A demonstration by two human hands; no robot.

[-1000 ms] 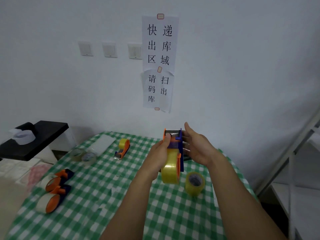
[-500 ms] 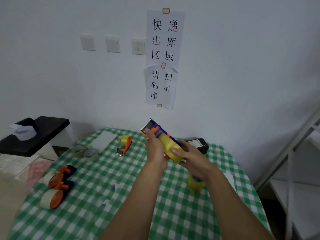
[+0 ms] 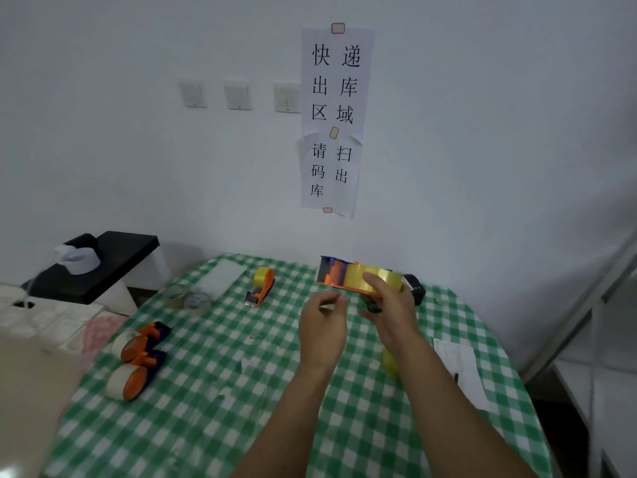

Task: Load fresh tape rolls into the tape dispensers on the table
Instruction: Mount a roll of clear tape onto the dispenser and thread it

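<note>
The dispenser being loaded (image 3: 356, 274) is a blue-and-orange hand-held frame with a yellow translucent tape roll seated in it. It is held on its side in the air above the far right part of the bench (image 3: 206, 415), blue end pointing left. A second dispenser with a yellow roll (image 3: 262, 287) lies on the green checked cloth to its left, and two more with pale rolls (image 3: 136, 360) lie side by side at the near left edge. Two clear loose rolls (image 3: 188, 298) sit at the far left beside a flat white pack (image 3: 224, 278). A black device (image 3: 416, 288) is partly hidden behind the right hand (image 3: 391, 307), and a spare yellow roll (image 3: 390, 362) shows only a sliver past the right forearm; a paper sheet (image 3: 458, 370) lies further right. The right hand grips the dispenser from below and behind, fingers wrapped over the roll. The left hand (image 3: 324, 322) hovers just left of it, apart from the dispenser, fingers curled toward the thumb; blur hides whether it pinches anything.
</note>
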